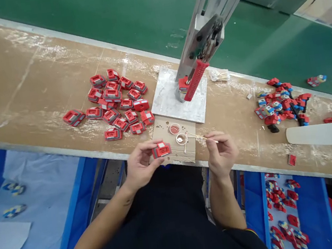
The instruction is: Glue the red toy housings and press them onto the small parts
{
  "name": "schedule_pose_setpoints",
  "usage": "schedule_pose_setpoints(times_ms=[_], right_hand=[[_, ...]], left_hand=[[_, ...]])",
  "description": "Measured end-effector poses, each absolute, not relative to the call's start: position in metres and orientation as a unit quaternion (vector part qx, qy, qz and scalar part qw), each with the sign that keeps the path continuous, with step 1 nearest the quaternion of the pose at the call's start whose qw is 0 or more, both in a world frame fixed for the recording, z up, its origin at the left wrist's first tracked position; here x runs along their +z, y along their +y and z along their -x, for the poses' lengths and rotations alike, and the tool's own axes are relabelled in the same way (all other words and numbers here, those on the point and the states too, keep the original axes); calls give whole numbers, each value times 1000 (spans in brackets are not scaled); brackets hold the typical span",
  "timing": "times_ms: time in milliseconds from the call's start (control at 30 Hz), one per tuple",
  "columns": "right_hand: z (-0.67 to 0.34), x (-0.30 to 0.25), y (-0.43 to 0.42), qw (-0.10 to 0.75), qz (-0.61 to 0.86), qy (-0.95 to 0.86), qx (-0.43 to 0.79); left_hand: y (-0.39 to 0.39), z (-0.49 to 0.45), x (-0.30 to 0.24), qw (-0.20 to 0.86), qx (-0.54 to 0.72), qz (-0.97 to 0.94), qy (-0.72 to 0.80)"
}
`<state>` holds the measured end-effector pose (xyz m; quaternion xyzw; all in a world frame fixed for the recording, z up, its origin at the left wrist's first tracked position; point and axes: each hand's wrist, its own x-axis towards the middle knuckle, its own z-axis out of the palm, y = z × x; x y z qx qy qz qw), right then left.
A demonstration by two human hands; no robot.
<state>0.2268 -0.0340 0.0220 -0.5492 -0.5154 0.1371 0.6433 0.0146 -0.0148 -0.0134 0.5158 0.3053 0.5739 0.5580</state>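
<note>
My left hand [141, 165] pinches a red and grey plastic toy part [162, 150] with a recess in its face, above the table's front edge. In my right hand [222, 153], thumb and fingers close on thin wooden cotton swabs [199, 136], their far tips by a small cup of white paint [181, 139]. Just behind it stands a small cup of red paint [174, 129]. Both cups rest on a stained cardboard sheet [193, 153], where another cotton swab [185, 148] leans at the white cup.
A hand press [196, 79] with a red handle rises from a metal plate [163, 104]. Several red parts [112, 95] lie left; assembled toys [283, 102] and a white bottle [322, 136] are right. Blue bins [313, 202] flank me below the table. Behind runs a green belt [107, 17].
</note>
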Motion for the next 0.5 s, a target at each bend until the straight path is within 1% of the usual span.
schedule_pose_setpoints(times_ms=[100,200,400,500], right_hand=[[-245,26,-22,530,547,-633,138],[-249,34,-11,453,523,-710,129],[-252,32,-8,356,509,-772,135],[-252,25,-7,343,506,-778,146]], left_hand=[[-4,2,-21,534,579,-512,344],[0,3,-26,533,571,-514,356],[-3,-5,-30,553,542,-532,344],[-2,-5,-31,552,533,-540,345]])
